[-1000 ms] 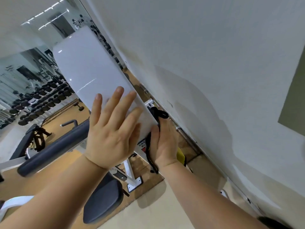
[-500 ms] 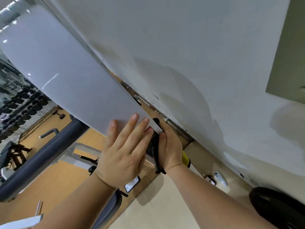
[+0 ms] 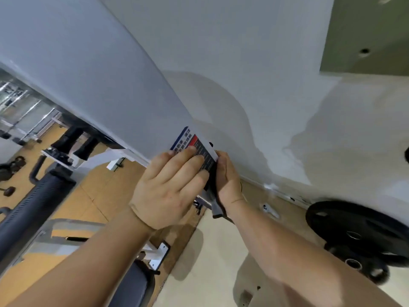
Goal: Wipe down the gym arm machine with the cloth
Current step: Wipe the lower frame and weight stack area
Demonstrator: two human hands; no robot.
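Hands pressed to either side of a machine panel's lower corner.
Both forearms reach up from the bottom of the view. Left hand [image 3: 170,187] lies flat on the white panel [image 3: 88,74], fingers nearly straight, their tips over a printed label [image 3: 190,138]. Right hand [image 3: 229,180] wraps the panel's edge, thumb up, gripping a dark cloth [image 3: 213,191] against it; the cloth's tail hangs beside the wrist and the fingers are hidden behind. Below lie a beige floor [image 3: 210,251], a dark seat pad [image 3: 130,289] and a black padded roller [image 3: 33,202]. Farther right, a black weight plate [image 3: 358,231] sits by the white wall [image 3: 265,63].
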